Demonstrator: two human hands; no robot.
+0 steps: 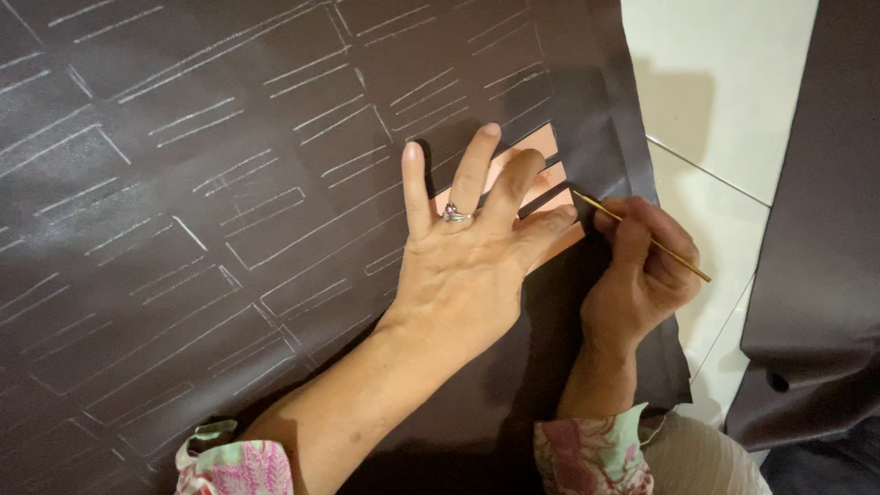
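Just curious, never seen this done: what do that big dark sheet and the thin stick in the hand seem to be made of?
The dark sheet looks like matte woven fabric: it creases, drapes and carries chalky white lines. The thin stick looks like smooth, yellowish wood or brass; the picture leaves that open.

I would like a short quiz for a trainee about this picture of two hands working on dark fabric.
1. True or false: the left hand lies flat with spread fingers on the dark brown fabric.
2. What does the right hand hold?
A. scissors
B. a thin stick-like tool
C. a ruler
3. Fill in: the fabric carries white ______ lines in rectangles.

Key
1. True; it presses beside the pink cut-out openings, and a ring is on one finger.
2. B; its tip meets the edge of the opening.
3. chalk; they look like chalk marks.
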